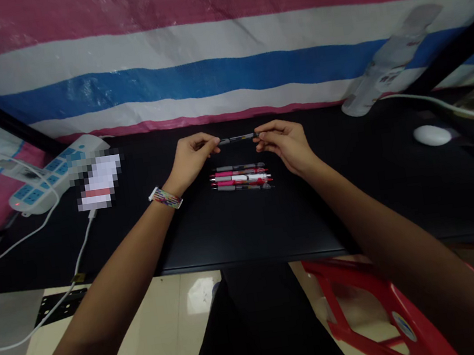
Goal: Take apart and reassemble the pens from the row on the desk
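If we start at the far left, we've got a white power strip (54, 178) on the black table (244, 229), with a blurred-out, phone-looking thing (100, 182) beside it and a white cable (80, 252) running off its near end. Next we see the left hand (192, 154), colourful band (166, 197) on the wrist, fingertips pinched on the left end of a dark pen (240, 138). That pen stretches between both hands, roughly level, and nearer to us a row of pens (243, 178) lies on the table, dark, pink and white ones side by side. Then there's the right hand (285, 140), thumb and fingers clamped on the pen's other end. Further right we spot a clear bottle (381, 72) near the back, then a white mouse (433, 135).
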The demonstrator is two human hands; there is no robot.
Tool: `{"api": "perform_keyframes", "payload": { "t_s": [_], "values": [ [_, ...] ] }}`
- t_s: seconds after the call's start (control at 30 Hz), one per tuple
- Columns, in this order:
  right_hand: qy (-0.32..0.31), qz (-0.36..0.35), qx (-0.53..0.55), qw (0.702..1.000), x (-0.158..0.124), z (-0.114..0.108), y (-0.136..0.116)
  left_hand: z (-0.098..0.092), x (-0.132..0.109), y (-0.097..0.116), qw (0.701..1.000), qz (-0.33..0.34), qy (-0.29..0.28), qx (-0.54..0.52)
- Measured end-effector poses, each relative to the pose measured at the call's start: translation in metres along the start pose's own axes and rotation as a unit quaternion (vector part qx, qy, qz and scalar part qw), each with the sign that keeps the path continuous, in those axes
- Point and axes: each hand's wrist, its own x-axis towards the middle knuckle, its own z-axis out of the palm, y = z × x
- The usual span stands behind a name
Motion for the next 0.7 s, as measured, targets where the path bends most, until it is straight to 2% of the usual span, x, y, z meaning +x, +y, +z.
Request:
{"api": "perform_keyframes", "payload": {
  "t_s": [0.33, 0.53, 0.7],
  "values": [
    [-0.002, 0.024, 0.032, 0.999, -0.002, 0.002, -0.005, -0.002, -0.003, 0.01, 1.0, 0.027, 0.012, 0.008],
    [-0.074, 0.132, 0.162, 0.975, -0.005, 0.005, -0.013, -0.001, -0.002, 0.006, 0.998, 0.047, 0.033, -0.036],
    [-0.061, 0.117, 0.184, 0.974, -0.004, 0.006, -0.009, 0.001, -0.003, 0.009, 0.998, 0.033, 0.038, -0.042]
  ]
}}
